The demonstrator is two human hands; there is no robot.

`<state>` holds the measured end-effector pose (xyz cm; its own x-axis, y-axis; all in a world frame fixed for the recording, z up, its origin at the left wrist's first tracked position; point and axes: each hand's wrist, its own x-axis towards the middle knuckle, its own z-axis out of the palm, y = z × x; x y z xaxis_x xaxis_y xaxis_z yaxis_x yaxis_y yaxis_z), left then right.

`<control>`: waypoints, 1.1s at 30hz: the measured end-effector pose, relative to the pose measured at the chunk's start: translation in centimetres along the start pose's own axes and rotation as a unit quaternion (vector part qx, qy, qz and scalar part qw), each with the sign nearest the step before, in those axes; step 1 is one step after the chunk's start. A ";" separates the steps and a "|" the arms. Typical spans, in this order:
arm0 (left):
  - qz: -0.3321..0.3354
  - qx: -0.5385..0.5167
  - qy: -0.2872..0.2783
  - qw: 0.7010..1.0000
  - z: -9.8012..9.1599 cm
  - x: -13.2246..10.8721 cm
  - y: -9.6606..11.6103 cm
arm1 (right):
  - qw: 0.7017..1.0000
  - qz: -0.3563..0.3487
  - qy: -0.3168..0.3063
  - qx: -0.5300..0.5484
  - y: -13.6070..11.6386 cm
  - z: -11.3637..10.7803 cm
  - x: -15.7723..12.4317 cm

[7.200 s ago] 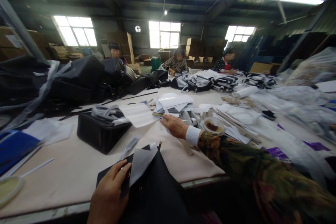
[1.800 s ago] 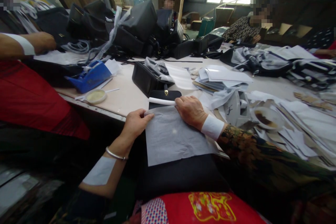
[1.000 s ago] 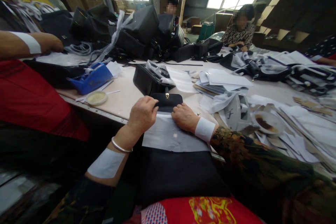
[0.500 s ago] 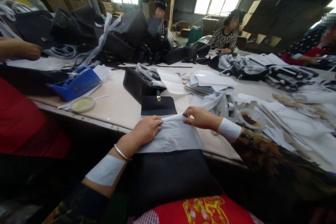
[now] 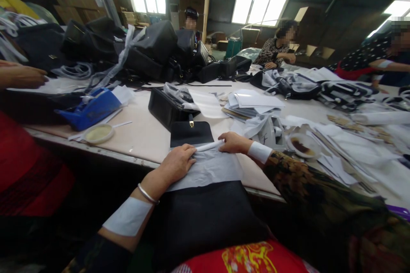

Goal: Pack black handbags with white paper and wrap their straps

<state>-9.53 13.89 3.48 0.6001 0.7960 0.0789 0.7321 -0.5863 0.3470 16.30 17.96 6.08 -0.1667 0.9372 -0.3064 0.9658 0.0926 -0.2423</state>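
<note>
A sheet of thin white tissue paper lies over a black bag that leans from the table edge toward my lap. The sheet's far edge is rolled into a narrow tube. My left hand is closed on the left end of this roll, fingertips bent over it. At the right end, my right hand pinches the roll between thumb and fingers. Just beyond the roll, a black flap with a gold clasp lies flat on the table.
A black handbag with wrapped parts stands ahead. To the left are a blue tape dispenser and a round dish. Stacked sheets and a glue bowl lie right. A co-worker's hand is at far left.
The paper's far edge is rolled into a thicker tube, closer to me. My right hand has shifted slightly left and its fingers are curled more.
</note>
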 end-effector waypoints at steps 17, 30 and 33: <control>-0.013 0.078 -0.039 0.996 -0.4 0.6 1.2 | 0.997 -0.012 0.075 -0.013 0.7 1.1 1.1; -0.017 0.106 -0.050 0.993 -0.6 0.5 1.4 | 0.982 -0.082 0.172 -0.001 -0.3 -1.2 1.5; -0.019 0.106 -0.045 0.993 -0.3 0.4 1.3 | 0.972 -0.211 0.084 -0.055 -1.6 -0.8 -0.1</control>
<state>-8.47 13.48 4.26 0.5908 0.8066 -0.0179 0.7999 -0.5827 0.1435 14.90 17.96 7.25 -0.5274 0.8484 -0.0447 0.8351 0.5081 -0.2108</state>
